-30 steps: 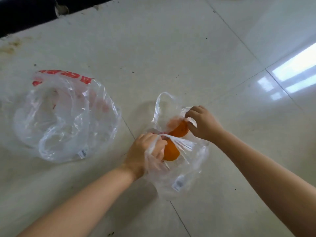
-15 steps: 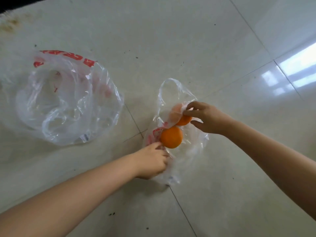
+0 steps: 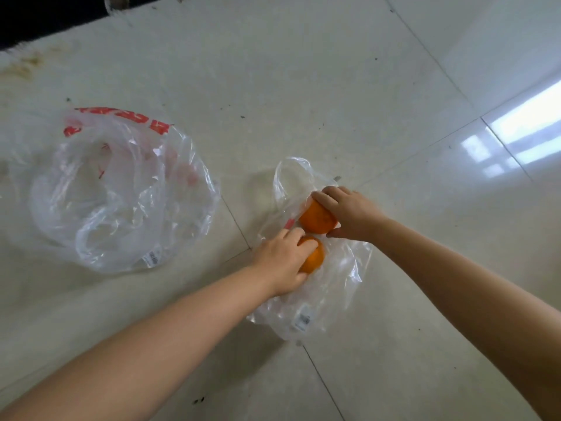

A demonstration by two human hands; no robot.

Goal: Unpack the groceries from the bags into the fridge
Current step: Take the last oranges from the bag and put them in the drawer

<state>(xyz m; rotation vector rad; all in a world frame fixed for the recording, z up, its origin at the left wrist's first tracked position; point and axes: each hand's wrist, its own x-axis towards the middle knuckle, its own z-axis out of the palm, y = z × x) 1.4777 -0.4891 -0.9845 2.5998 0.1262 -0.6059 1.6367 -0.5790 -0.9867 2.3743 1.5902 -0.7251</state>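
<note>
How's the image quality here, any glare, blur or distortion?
Head view: window glare whitens the glossy floor tiles at right; wide-angle bending curves the grout lines; soft overall, so the bag label is unreadable; oranges and both hands stay evenly lit.

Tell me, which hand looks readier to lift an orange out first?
Probably the right hand: it grips the farther orange near the small bag's mouth. The left hand grips the nearer orange.

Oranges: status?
Left hand grips near orange. Right hand grips far orange. Both on small bag, floor. Nothing in the way.
</note>
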